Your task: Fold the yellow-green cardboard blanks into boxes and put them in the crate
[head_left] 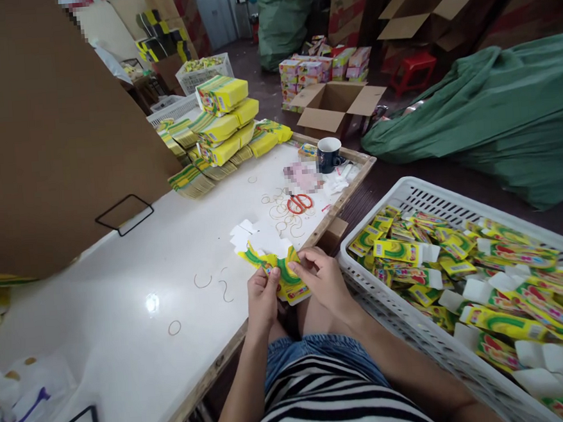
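Above my lap, at the table's edge, I hold a yellow and green printed carton (pixel 292 286) between both hands. My left hand (pixel 263 296) pinches its left side, thumb on the printed face. My right hand (pixel 325 278) grips the upper right side with thumb and fingers. The carton looks partly unfolded, with panels spread apart. Just beyond it, white carton flaps (pixel 244 234) lie on the white table (pixel 137 292). To my right, a white plastic basket (pixel 408 186) is filled with folded yellow cartons (pixel 397 252), many with white end flaps sticking out.
Bundled flat cartons (pixel 227 121) are stacked at the table's far end. Orange-handled scissors (pixel 300 203), rubber bands (pixel 281 211) and a dark mug (pixel 329 155) sit on the table. An open cardboard box (pixel 334 104) and green sacks (pixel 486 106) stand on the floor beyond.
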### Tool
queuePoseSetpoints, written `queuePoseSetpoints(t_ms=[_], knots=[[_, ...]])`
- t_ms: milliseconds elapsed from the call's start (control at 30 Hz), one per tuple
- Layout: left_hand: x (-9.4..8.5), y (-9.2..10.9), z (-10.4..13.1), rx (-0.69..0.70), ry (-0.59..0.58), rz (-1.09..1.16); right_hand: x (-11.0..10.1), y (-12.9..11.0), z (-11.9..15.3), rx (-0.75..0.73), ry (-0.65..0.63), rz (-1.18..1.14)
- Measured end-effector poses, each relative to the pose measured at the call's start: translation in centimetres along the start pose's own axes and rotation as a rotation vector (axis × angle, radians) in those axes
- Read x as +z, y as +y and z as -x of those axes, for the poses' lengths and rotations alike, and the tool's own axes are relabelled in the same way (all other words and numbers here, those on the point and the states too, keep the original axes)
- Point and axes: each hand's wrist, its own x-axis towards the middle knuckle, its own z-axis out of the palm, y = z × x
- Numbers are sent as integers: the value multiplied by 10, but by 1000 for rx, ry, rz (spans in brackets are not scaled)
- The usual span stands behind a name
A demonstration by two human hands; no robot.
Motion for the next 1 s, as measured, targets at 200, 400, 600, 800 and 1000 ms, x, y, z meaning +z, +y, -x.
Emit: queuePoseSetpoints(t_ms=[200,400,600,800,1000], knots=[[7,16,9,103,-51,-115,-7,1,-2,117,-62,-292],[-1,33,13,53,-296,-135,-30,1,-10,29,-377,-464],[-4,34,14,-76,-436,-96,-45,0,-18,7,-488,-365],[5,29,15,-102,-367,-17,-38,6,-19,-37,-300,-320],[4,24,9,-101,-300,-94,-45,8,-22,-58,-291,-248]])
